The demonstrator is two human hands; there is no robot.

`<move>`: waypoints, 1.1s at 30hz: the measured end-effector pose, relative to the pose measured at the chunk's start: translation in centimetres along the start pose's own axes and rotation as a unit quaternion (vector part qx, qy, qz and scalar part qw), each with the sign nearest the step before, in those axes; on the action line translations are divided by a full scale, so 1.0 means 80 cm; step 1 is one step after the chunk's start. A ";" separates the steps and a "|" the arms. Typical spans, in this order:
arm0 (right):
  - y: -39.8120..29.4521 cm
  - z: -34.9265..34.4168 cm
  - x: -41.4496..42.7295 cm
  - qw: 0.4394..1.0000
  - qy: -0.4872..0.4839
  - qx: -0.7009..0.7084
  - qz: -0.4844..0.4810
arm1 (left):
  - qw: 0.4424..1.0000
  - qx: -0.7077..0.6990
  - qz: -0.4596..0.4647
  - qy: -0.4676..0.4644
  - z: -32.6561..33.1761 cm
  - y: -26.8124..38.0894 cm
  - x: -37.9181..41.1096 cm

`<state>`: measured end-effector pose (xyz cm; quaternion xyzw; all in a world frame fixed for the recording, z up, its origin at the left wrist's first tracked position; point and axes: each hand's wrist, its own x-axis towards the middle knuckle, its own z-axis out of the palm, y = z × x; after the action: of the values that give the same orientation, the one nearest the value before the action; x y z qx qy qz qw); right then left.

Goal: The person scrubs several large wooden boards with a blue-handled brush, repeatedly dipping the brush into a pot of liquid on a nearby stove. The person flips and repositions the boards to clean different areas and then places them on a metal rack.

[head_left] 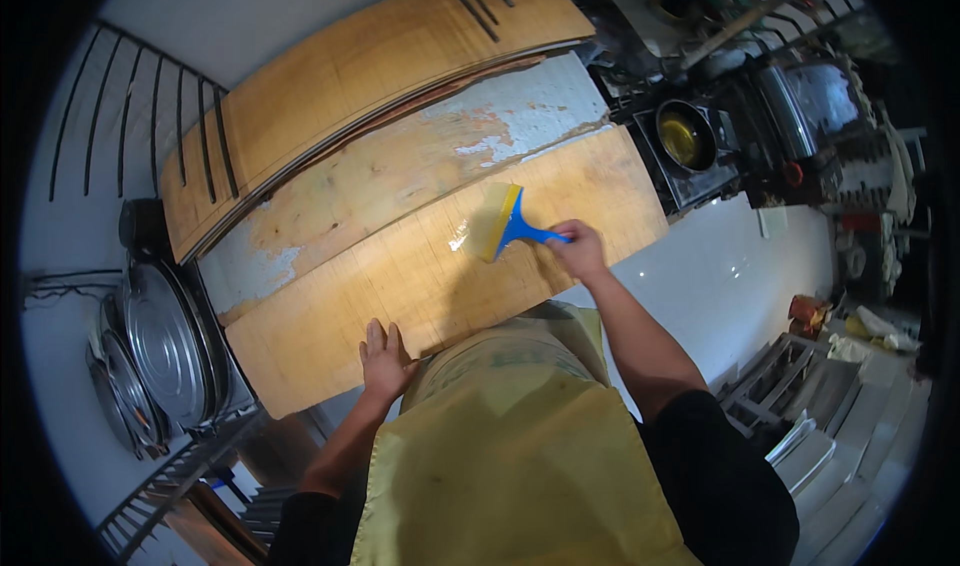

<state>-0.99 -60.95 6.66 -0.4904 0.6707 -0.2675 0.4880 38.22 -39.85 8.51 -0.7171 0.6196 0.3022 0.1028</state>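
My right hand (577,249) grips the handle of a blue squeegee-like spreader (517,228) with a yellow edge. Its wide head rests over the near wooden board (360,296), pointing to the left. Just left of the head is a wet, shiny patch (459,236); whether it is oil or water I cannot tell. My left hand (386,362) lies palm down on the board's front edge, fingers spread, holding nothing. Behind the board runs a worn strip of the worktop (390,183) with peeling paint.
A second wooden board (360,63) stands along the back. To the right, a dark pan (684,136) of yellow liquid sits on a stove (694,179). Large round metal lids (169,341) stand at left, beneath a metal rack (154,108). Stacked planks or trays (832,431) lie at lower right.
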 end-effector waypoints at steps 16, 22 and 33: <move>-0.096 -0.160 0.169 0.993 0.023 0.037 -0.105 | 0.992 -0.059 -0.114 0.003 0.017 0.040 0.013; -0.022 -0.398 0.287 0.949 0.314 -0.007 -0.015 | 0.982 -0.106 -0.156 0.028 0.037 0.070 0.015; 0.054 -0.417 0.354 0.947 0.311 -0.054 0.066 | 0.983 -0.065 -0.131 -0.114 0.026 0.044 0.059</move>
<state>-34.52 -89.34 4.67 -0.3634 0.8331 -0.3376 0.2449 34.46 -43.41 5.05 -0.7582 0.4836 0.4052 0.1648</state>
